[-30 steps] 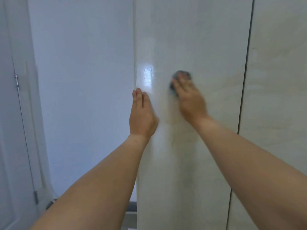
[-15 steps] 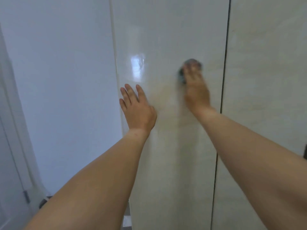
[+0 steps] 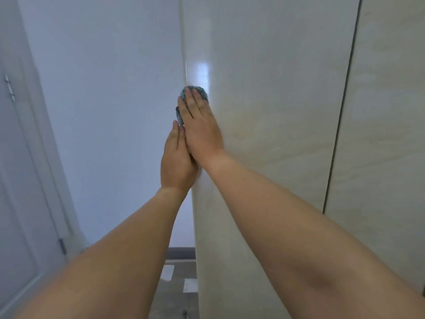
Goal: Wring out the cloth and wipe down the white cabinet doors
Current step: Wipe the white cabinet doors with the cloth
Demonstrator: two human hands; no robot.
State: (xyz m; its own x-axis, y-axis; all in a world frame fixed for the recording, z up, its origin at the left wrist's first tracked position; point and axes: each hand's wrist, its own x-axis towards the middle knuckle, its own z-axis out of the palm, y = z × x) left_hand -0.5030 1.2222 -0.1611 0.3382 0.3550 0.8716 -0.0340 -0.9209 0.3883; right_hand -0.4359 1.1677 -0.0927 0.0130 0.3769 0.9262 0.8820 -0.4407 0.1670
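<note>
Blue-grey cloth (image 3: pixel 193 92) pressed flat-fingered by right hand (image 3: pixel 199 125) against cabinet door (image 3: pixel 276 111) (left edge); left hand (image 3: pixel 176 160) flat beside

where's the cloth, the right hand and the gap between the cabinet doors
cloth (image 3: pixel 199 91): head view, blue-grey top edge above the fingertips
right hand (image 3: pixel 199 127): head view, back of the hand
gap between the cabinet doors (image 3: pixel 342 107): head view, dark vertical line

The white cabinet door (image 3: pixel 264 157) stood upright and carried the blue-grey cloth (image 3: pixel 202 92), pressed flat against it near its left edge. The floor (image 3: pixel 177 293) below was grey with pale rectangular patches.
</note>
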